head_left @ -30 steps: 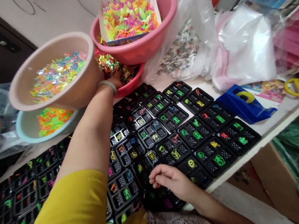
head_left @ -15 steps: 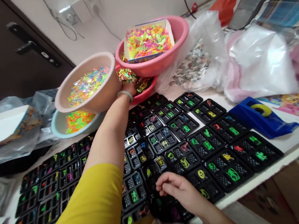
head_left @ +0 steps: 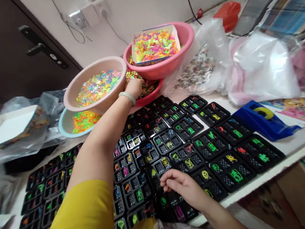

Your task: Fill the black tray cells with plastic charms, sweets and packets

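Observation:
My left hand (head_left: 135, 88), with a pale bangle at its wrist, is over the lower red basin (head_left: 150, 99). Its fingers curl down at shiny gold and green foil pieces (head_left: 132, 75); the fingertips and anything in them are hidden. My right hand (head_left: 183, 187) hovers palm inward above the near black trays, fingers loosely bent and apart, with nothing visible in it. Below and around both arms lie many black compartment trays (head_left: 167, 142), in rows. Small green, yellow, red and purple plastic pieces, such as a green figure (head_left: 236, 175), sit in some of their compartments.
A beige basin (head_left: 69, 98) of colourful bits rests above a light blue basin (head_left: 62, 124). A pink basin (head_left: 186, 39) holds a box of neon pieces (head_left: 155, 46). To the right are plastic bags (head_left: 259, 65) and a blue tape dispenser (head_left: 266, 123). The table's edge (head_left: 259, 183) runs along the near side.
My left hand has lifted out of the foil pieces, and more of its back now shows. My right hand has barely moved. The whole view has shifted slightly.

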A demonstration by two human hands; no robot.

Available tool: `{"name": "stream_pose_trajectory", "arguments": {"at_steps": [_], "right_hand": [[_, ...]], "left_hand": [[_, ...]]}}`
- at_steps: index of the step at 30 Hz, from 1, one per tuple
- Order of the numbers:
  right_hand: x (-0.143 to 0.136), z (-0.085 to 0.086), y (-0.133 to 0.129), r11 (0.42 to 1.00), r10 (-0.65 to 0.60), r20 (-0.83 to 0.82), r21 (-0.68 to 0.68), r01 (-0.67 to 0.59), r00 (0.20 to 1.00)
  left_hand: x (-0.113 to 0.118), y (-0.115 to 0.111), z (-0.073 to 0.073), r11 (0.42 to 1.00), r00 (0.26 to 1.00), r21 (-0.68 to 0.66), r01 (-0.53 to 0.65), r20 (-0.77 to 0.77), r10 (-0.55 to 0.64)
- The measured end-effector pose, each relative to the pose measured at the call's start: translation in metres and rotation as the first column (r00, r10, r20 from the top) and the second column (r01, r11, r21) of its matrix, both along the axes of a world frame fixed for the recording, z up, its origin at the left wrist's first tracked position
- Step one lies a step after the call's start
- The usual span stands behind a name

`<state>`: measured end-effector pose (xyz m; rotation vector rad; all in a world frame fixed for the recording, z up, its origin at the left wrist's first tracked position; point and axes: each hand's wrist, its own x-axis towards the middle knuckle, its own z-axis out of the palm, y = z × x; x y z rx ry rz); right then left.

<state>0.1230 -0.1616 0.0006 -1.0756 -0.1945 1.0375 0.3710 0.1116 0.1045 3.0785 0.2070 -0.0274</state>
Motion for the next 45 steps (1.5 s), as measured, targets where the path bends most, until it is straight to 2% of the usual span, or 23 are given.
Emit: {"name": "stream_pose_trajectory", "arguments": {"at_steps": [2, 3, 5, 6, 7, 9, 11, 12, 14, 15, 17, 20, 23, 27, 30, 34, 37, 40, 45], "right_hand": [[0.008, 0.005, -0.001, 1.0, -0.002, 0.044, -0.01, 0.003, 0.999], [0.015, 0.009, -0.001, 1.0, -0.007, 0.078, -0.01, 0.008, 0.997], [0.035, 0.021, 0.0, 0.999, -0.034, 0.177, -0.014, 0.037, 0.984], [0.048, 0.027, 0.002, 0.997, -0.064, 0.24, -0.018, 0.07, 0.969], [0.062, 0.033, 0.005, 0.992, -0.107, 0.307, -0.026, 0.12, 0.946], [0.091, 0.041, 0.012, 0.961, -0.243, 0.437, -0.013, 0.276, 0.866], [0.117, 0.042, 0.021, 0.91, -0.375, 0.505, 0.038, 0.414, 0.778], [0.127, 0.04, 0.026, 0.899, -0.399, 0.494, 0.045, 0.436, 0.772], [0.14, 0.031, 0.033, 0.918, -0.374, 0.395, 0.029, 0.395, 0.839], [0.143, 0.024, 0.036, 0.922, -0.368, 0.339, 0.015, 0.386, 0.866], [0.144, 0.012, 0.039, 0.911, -0.391, 0.249, -0.03, 0.41, 0.886], [0.143, -0.001, 0.033, 0.879, -0.432, 0.233, -0.106, 0.464, 0.871], [0.142, -0.004, 0.013, 0.893, -0.366, 0.321, -0.142, 0.426, 0.873], [0.135, -0.001, -0.029, 0.872, -0.305, 0.516, -0.187, 0.453, 0.8], [0.124, -0.002, -0.062, 0.824, -0.29, 0.606, -0.236, 0.515, 0.741], [0.112, -0.016, -0.092, 0.729, -0.252, 0.697, -0.32, 0.605, 0.672], [0.113, -0.03, -0.098, 0.651, -0.262, 0.75, -0.327, 0.685, 0.608], [0.12, -0.036, -0.094, 0.639, -0.253, 0.777, -0.313, 0.702, 0.576], [0.134, -0.024, -0.101, 0.598, -0.289, 0.821, -0.247, 0.763, 0.493]], "left_hand": [[-0.016, 0.002, 0.009, 0.998, 0.997, -0.047, 0.033, 0.077, -0.029], [-0.025, 0.002, 0.012, 0.993, 0.991, -0.111, 0.041, 0.129, -0.026], [-0.046, 0.002, 0.017, 0.937, 0.972, -0.345, 0.045, 0.232, 0.039], [-0.057, 0.0, 0.018, 0.864, 0.961, -0.502, 0.047, 0.259, 0.098], [-0.068, -0.003, 0.017, 0.754, 0.954, -0.655, 0.047, 0.252, 0.159], [-0.091, -0.014, 0.01, 0.469, 0.96, -0.883, 0.028, 0.154, 0.232], [-0.11, -0.027, -0.003, 0.191, 0.974, -0.981, -0.025, 0.019, 0.225], [-0.117, -0.035, -0.011, 0.077, 0.978, -0.996, -0.051, -0.034, 0.206], [-0.127, -0.05, -0.031, -0.087, 0.978, -0.992, -0.094, -0.108, 0.177], [-0.13, -0.057, -0.041, -0.143, 0.976, -0.983, -0.113, -0.137, 0.169], [-0.132, -0.069, -0.06, -0.212, 0.971, -0.965, -0.152, -0.186, 0.151], [-0.131, -0.081, -0.08, -0.245, 0.975, -0.957, -0.157, -0.189, 0.114], [-0.134, -0.084, -0.09, -0.231, 0.98, -0.961, -0.152, -0.177, 0.093], [-0.149, -0.075, -0.09, -0.177, 0.98, -0.972, -0.155, -0.174, 0.098], [-0.165, -0.067, -0.088, -0.141, 0.98, -0.978, -0.155, -0.17, 0.103], [-0.186, -0.065, -0.087, -0.143, 0.973, -0.971, -0.191, -0.207, 0.103], [-0.196, -0.068, -0.088, -0.147, 0.964, -0.964, -0.22, -0.238, 0.116], [-0.202, -0.071, -0.09, -0.164, 0.961, -0.959, -0.233, -0.252, 0.112], [-0.208, -0.071, -0.093, -0.179, 0.959, -0.957, -0.228, -0.253, 0.131]]}}
